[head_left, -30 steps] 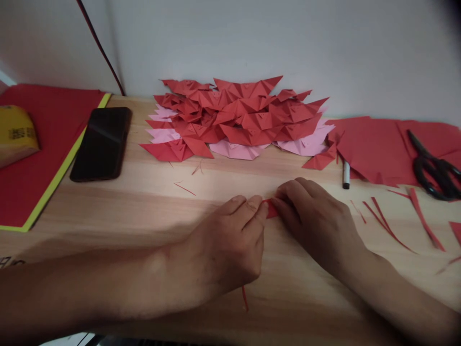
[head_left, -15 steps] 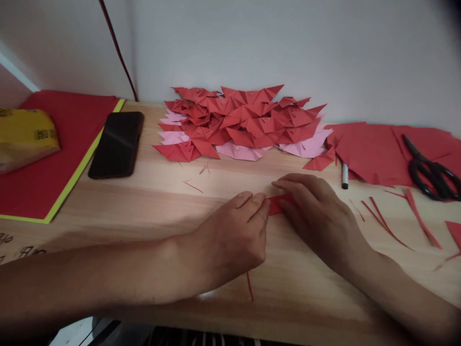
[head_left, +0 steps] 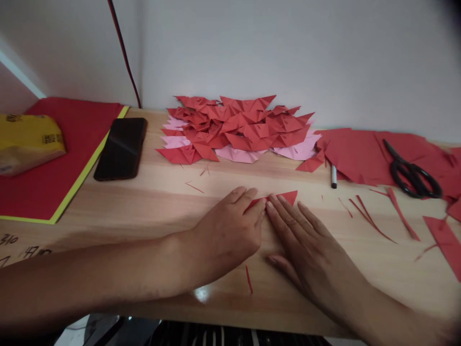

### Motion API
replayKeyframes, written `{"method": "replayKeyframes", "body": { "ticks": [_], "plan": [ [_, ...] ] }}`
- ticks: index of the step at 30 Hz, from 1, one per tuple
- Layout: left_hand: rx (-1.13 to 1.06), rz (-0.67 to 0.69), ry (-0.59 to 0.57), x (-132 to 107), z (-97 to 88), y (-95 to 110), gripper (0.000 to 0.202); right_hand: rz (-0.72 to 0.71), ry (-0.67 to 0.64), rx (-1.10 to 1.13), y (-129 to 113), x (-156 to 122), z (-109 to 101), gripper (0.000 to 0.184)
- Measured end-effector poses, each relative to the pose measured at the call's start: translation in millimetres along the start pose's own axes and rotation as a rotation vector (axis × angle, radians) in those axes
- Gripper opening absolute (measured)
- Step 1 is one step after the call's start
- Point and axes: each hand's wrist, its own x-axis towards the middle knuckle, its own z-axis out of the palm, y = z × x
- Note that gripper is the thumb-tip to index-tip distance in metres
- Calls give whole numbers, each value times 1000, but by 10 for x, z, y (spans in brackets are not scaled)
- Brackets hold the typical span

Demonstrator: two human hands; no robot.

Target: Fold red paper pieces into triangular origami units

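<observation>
A small folded red paper (head_left: 290, 197) lies on the wooden table, its pointed right end showing past my fingers. My left hand (head_left: 234, 223) is closed on the left part of it, fingers curled down and covering most of that side. Flat across the paper's middle rests my right hand (head_left: 306, 240), open, with fingers stretched and thumb apart. Just beyond is a heap of folded red and pink paper pieces (head_left: 248, 127), several with small dots drawn on them.
On the left, a black phone (head_left: 121, 149) lies beside red sheets (head_left: 32, 197) bearing a yellow packet (head_left: 30, 144). Toward the right are red paper squares (head_left: 353, 154), black scissors (head_left: 410, 173), a marker (head_left: 333, 177) and thin red offcuts (head_left: 403, 216). A wall stands behind.
My right hand has gone from arched, holding the paper at its right end, to lying flat on it with fingers extended. The left hand stays at the paper. The view has shifted slightly.
</observation>
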Motion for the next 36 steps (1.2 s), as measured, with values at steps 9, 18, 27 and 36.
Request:
{"method": "replayKeyframes", "body": {
  "ticks": [9,18,27,36],
  "plan": [
    [50,-10,-23,-29,-5,29,27,101,13,-66,55,-111,-8,61],
    [67,14,-87,-28,-36,49,28,117,-18,-91,64,-120,-57,59],
    [52,-16,13,-12,-15,79,27,2,1,-1,-132,105,-41,60],
    [72,-14,-66,-30,-41,87,31,59,60,-18,-87,4,107,77]
  ]
}}
